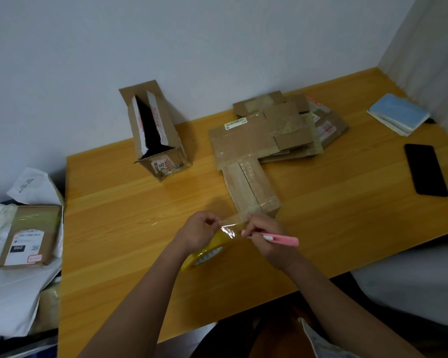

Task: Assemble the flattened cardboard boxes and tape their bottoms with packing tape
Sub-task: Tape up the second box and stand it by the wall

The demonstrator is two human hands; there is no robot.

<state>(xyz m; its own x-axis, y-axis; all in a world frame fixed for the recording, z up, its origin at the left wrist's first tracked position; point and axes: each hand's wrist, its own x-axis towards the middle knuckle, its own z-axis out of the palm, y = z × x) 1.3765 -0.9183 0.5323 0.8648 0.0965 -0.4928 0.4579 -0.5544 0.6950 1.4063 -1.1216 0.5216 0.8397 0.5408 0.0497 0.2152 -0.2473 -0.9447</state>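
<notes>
A long narrow cardboard box [251,188] lies on the wooden table [119,228], its near end toward me. A strip of clear packing tape [230,226] stretches from that end down to a yellow tape roll [204,250] below my hands. My left hand [199,232] pinches the tape strip. My right hand [267,236] grips a pink cutter [277,239] at the tape beside the box end. A stack of flattened boxes [277,125] lies behind the narrow box. An assembled box [155,130] stands at the back left with its top flaps open.
A black phone [426,169] and a blue-covered notebook [398,113] lie at the right of the table. Left of the table, a flat labelled parcel [29,236] rests on white bags. A wall runs close behind the table.
</notes>
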